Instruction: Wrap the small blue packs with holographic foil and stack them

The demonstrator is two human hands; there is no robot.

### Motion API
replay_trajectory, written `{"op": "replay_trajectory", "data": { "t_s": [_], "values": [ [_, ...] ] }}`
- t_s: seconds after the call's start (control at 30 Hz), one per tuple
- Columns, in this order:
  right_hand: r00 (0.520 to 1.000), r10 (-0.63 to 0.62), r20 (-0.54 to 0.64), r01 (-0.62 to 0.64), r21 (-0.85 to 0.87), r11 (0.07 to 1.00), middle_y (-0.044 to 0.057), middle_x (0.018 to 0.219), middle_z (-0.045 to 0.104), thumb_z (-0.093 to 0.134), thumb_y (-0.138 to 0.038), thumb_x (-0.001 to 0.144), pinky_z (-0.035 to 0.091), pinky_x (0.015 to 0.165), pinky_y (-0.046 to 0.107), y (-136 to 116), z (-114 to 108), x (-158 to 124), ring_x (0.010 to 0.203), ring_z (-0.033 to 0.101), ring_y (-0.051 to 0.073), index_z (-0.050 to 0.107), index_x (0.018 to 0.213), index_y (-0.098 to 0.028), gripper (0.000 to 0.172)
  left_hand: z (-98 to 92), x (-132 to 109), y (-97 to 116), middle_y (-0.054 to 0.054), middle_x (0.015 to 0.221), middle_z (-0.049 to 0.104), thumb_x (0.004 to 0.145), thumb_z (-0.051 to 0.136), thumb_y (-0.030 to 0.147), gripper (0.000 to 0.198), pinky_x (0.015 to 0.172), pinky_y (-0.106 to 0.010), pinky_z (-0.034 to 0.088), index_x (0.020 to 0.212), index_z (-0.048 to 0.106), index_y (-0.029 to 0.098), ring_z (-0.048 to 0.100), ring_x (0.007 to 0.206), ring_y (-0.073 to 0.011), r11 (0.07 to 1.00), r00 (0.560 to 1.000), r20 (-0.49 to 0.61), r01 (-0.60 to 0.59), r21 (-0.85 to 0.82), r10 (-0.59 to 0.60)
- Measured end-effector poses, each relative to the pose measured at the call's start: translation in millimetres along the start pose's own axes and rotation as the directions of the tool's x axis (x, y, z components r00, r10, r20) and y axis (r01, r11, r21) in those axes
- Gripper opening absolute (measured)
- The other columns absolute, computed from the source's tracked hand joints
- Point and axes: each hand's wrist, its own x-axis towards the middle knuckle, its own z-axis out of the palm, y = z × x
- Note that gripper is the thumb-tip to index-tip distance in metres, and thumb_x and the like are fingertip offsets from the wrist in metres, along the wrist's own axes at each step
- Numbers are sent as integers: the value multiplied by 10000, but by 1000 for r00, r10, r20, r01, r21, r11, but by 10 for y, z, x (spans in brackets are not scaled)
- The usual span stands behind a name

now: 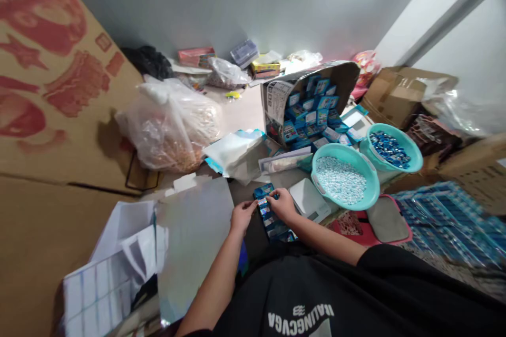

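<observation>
In front of my body, several small blue boxes [272,226] with shiny, pale patches lie in a row on the dark table top. My left hand [243,216] pinches at the left edge of a small blue box [262,202] near the far end of this row. From the right, my right hand [281,205] reaches over the same box, fingertips closed against its top. The fingertips of both hands nearly meet there, and fine detail between them is too small to tell. A white digital scale [309,199] sits just right of my right hand.
A turquoise basin [373,181] holds pale pellets; another basin [415,160] holds blue wrapped pieces. Behind them a tipped carton [276,102] is full of blue boxes. Left are a large silvery sheet [197,242], a plastic bag [158,126] and a tall cardboard box [51,142].
</observation>
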Motion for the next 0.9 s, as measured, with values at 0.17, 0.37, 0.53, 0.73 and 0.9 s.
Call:
{"op": "replay_trajectory", "data": {
  "t_s": [0.17,0.37,0.53,0.73,0.9],
  "values": [
    [1000,-10,-18,10,-8,1000,36,880,672,670,-277,718,471,795,320,60,-19,48,875,626,219,569,945,-203,259,202,2,-135,3,498,535,611,663,728,527,543,-292,408,584,547,215,570,565,-203,994,995,-25,99,-52,-100],
    [985,-171,27,171,29,985,94,1012,673,474,-144,821,493,843,341,159,-255,216,960,643,216,571,1027,-193,233,216,-267,-171,-4,579,591,672,611,722,519,563,-283,427,580,457,235,549,552,-161,969,994,-2,109,-224,-112],
    [801,-598,-39,587,-148,796,143,1226,576,466,-168,847,406,1037,386,51,-705,716,1184,535,240,591,1120,-183,300,33,-732,-212,-4,586,621,624,652,743,568,544,-266,413,626,428,221,525,508,-133,926,991,77,128,-355,-108],
    [773,-512,374,629,-558,542,142,1376,533,568,-102,766,279,1100,427,-255,-824,1295,1280,462,277,447,1407,-197,660,62,-1316,-295,47,490,520,759,579,711,522,555,-229,366,686,450,211,494,508,-111,794,978,185,191,-577,-101],
    [743,-470,477,667,-587,459,145,951,702,526,-89,798,337,991,445,-448,-771,1326,946,622,270,680,1048,-135,297,206,-1625,-230,4,626,573,821,533,655,496,623,-252,401,673,561,183,509,601,-128,932,992,-130,-44,-359,-3]
  ]
}}
